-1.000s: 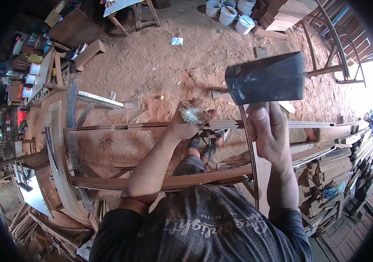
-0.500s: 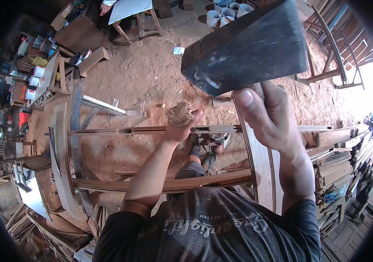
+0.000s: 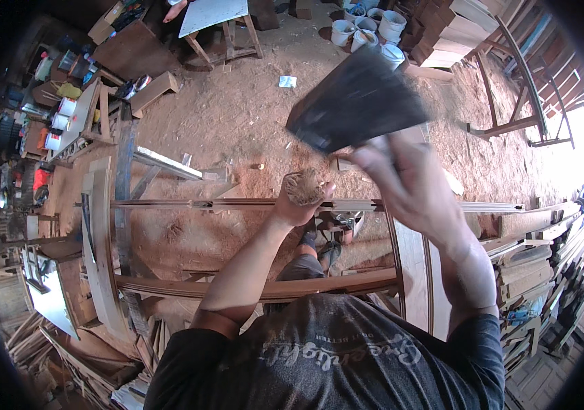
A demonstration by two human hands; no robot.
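My right hand [image 3: 415,183] is wrapped round a mallet [image 3: 359,101] with a heavy dark block head, raised in front of me and slightly blurred. Its handle is mostly hidden by the fingers. Lower and to its left, my left hand [image 3: 290,213] grips upright what looks like a wooden-handled chisel [image 3: 304,186]. Only the frayed, mushroomed butt shows; the blade is hidden beneath the hand. Under that hand a narrow wooden rail [image 3: 244,203] with dark slots along its edge runs crosswise. The mallet head hangs above and beyond the butt, apart from it.
A second rail [image 3: 237,288] crosses nearer my body, between a left board [image 3: 102,260] and a right board [image 3: 412,263]. Stacked timber [image 3: 524,273] lies at the right. White buckets [image 3: 364,39] and a small table [image 3: 213,17] stand beyond the dusty floor, with another person's hand at the table's left.
The mallet in my right hand has moved lower and left, looking smaller. My left hand and the chisel have shifted slightly right along the rail.
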